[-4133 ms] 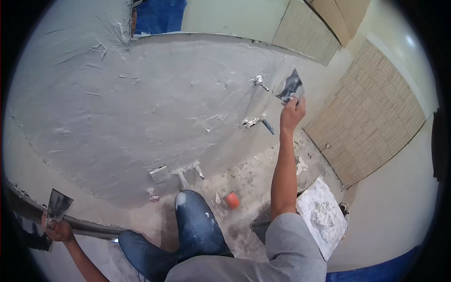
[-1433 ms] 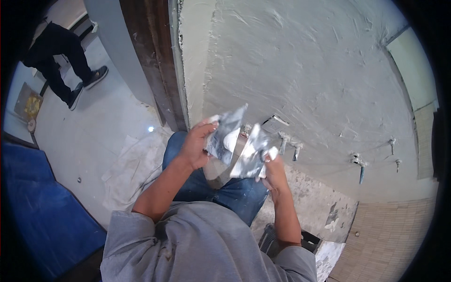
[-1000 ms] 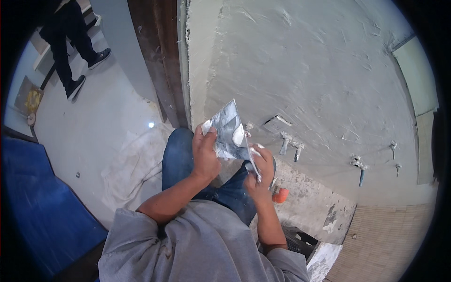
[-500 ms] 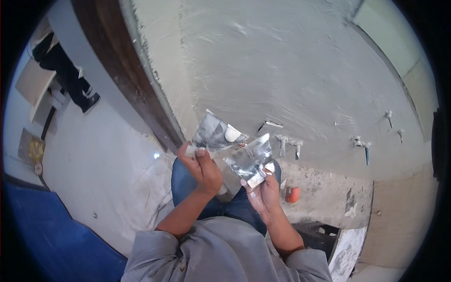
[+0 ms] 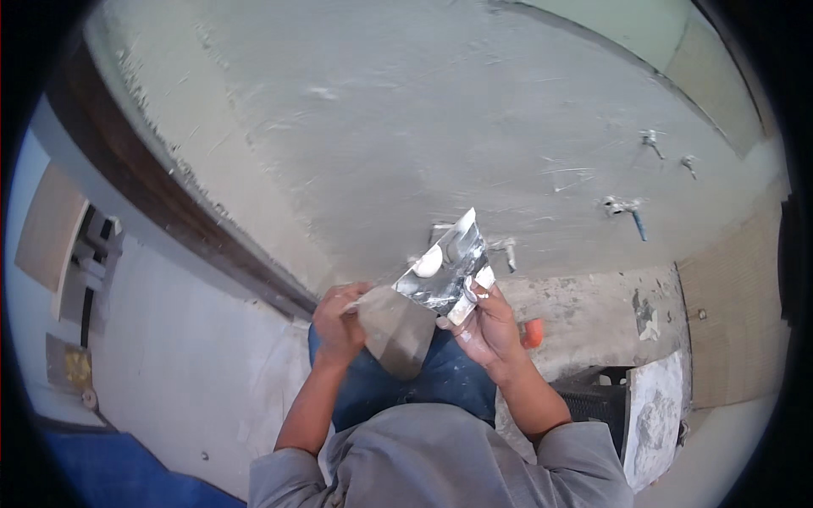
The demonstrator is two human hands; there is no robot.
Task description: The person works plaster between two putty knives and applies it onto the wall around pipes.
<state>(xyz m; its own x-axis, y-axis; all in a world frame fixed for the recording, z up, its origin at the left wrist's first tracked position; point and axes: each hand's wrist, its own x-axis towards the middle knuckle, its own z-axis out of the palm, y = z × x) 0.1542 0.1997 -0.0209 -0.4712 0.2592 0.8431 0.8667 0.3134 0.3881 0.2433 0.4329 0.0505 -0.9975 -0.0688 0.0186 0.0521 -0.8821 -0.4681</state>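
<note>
My right hand (image 5: 489, 330) grips a wide putty knife (image 5: 432, 294) by its handle, the metal blade angled up toward the wall. A lump of white putty (image 5: 429, 261) sits near the blade's left edge, and more white paste smears the handle end and my fingers. To its left, my left hand (image 5: 341, 326) is closed round a second putty knife (image 5: 383, 282). That blade shows nearly edge-on, as a thin faint strip pointing toward the first blade; its handle is hidden in my fingers.
A grey plastered wall (image 5: 356, 127) rises in front, with pipe fittings (image 5: 637, 222) sticking out on the right. A dark wooden door frame (image 5: 161, 195) borders it at left. An orange pipe-like piece (image 5: 533, 333), black crate (image 5: 591, 406) and smeared white board (image 5: 656, 415) stand at right.
My left putty knife has turned from flat to edge-on. The putty lump on its blade earlier now shows on the right one. My view has swung right; the person at far left is out of view.
</note>
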